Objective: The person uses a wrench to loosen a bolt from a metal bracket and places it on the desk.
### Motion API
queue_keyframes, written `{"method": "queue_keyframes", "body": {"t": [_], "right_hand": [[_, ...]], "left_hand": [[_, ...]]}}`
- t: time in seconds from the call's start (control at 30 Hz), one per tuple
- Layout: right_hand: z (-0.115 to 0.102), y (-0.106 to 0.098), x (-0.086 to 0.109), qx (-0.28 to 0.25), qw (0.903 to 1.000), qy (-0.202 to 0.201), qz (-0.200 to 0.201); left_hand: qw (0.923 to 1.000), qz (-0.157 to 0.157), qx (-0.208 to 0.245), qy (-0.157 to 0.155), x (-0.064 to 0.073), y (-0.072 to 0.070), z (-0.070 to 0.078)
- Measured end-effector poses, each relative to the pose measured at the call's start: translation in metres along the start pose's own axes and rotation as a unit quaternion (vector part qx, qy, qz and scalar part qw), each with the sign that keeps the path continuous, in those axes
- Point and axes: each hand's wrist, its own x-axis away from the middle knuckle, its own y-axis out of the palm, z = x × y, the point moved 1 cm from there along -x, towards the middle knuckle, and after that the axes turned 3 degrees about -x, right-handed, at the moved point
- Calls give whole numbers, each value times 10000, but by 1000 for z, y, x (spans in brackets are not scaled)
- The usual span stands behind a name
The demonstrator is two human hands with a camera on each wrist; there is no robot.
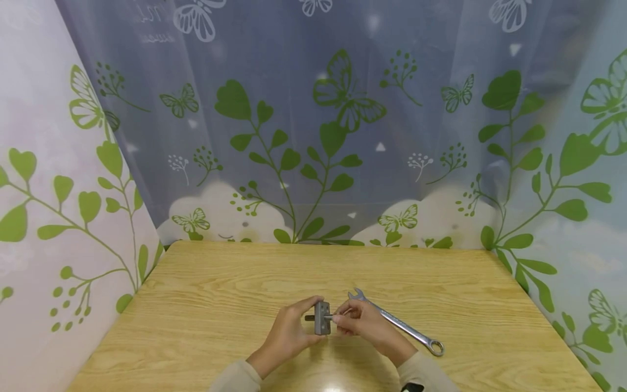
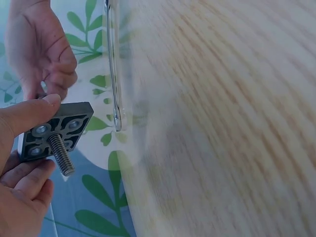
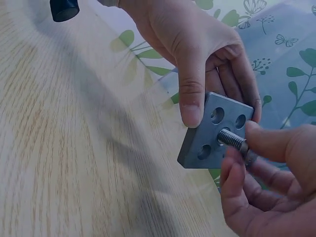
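Note:
My left hand (image 1: 289,329) grips a square grey metal plate (image 1: 321,318) by its edges, thumb on one side and fingers on the opposite one. Holes sit near the plate's corners, and a threaded bolt (image 3: 231,139) runs through its middle. From the right, my right hand (image 1: 363,325) pinches the bolt's end between thumb and fingers, partly covering it. On the other face, seen in the left wrist view, the bolt's threaded shank (image 2: 61,155) sticks well out of the recessed, ribbed back. Both hands hold these parts above the table.
A combination wrench (image 1: 404,326) lies slantwise on the wood-grain table (image 1: 235,272), just beyond and right of my right hand, its open end away from me. Patterned curtains (image 1: 294,109) hang behind the table and at both sides.

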Motion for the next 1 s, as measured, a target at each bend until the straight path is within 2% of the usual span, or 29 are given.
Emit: {"method": "queue_keyframes", "body": {"t": [0.13, 0.27, 0.63, 0.77, 1.0], "right_hand": [[-2, -2, 0, 210, 9987, -431, 163], [-3, -2, 0, 200, 9977, -634, 152], [-4, -2, 1, 349, 9969, -699, 117], [-4, -3, 3, 453, 9972, -573, 145], [-2, -1, 4, 104, 9997, -41, -195]], "left_hand": [[10000, 27, -5, 35, -1, 0, 0], [10000, 26, -3, 78, -2, 0, 0], [10000, 1, -3, 74, -3, -1, 0], [10000, 7, -17, 63, -3, -1, 1], [9999, 68, -42, 71, -3, -1, 1]]}}
